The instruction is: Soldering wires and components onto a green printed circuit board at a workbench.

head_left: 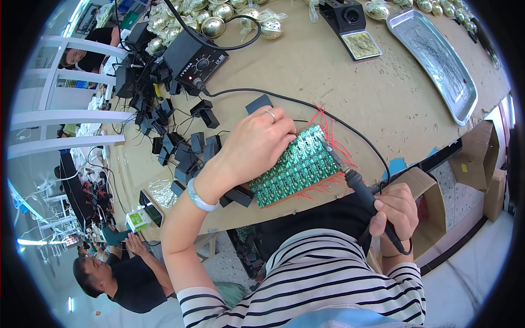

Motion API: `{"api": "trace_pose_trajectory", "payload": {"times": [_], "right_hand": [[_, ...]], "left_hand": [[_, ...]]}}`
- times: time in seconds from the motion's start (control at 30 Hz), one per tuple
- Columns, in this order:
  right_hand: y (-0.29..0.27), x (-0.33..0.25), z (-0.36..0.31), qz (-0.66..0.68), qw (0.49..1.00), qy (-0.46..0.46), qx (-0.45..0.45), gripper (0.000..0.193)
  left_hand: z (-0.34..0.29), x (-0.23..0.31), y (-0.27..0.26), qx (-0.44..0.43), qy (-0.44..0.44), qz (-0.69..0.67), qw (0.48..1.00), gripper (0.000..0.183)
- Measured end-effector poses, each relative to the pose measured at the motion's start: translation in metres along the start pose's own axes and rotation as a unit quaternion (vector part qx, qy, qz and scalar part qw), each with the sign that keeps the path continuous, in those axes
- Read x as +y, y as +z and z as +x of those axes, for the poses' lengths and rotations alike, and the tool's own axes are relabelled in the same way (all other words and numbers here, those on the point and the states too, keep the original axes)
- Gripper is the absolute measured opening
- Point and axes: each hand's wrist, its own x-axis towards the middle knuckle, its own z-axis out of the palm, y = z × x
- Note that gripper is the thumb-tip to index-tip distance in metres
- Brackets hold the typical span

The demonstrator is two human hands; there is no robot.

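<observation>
Soldering going on here: the left hand (257, 145) lies flat, fingers spread, pressing down the green circuit board panel (298, 164) at the near table edge, red wires sticking out of it. The right hand (395, 210) is wrapped tight round the soldering iron (355, 183), tip on the board's right side. I'd say keep that panel pinned and the tip steady, cord clear. Packaging-wise: brown cardboard boxes (478, 158) off the table's right, a small green-and-white box (138, 220) lower left.
</observation>
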Motion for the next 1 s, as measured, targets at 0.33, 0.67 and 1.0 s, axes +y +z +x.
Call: {"api": "trace_pose_trajectory", "payload": {"times": [0.33, 0.67, 1.0], "right_hand": [[-0.003, 0.000, -0.003, 0.003, 1.000, 0.003, 0.006, 0.008], [0.001, -0.004, 0.000, 0.007, 1.000, -0.008, 0.000, 0.009], [0.000, -0.005, 0.000, 0.004, 1.000, -0.005, 0.000, 0.008]], "left_hand": [[-0.050, -0.025, -0.034, 0.057, -0.019, -0.112, 0.992, 0.031], [-0.054, -0.023, -0.022, 0.073, -0.060, -0.100, 0.990, 0.029], [-0.037, -0.034, -0.022, -0.008, 0.047, -0.104, 0.993, 0.019]]}}
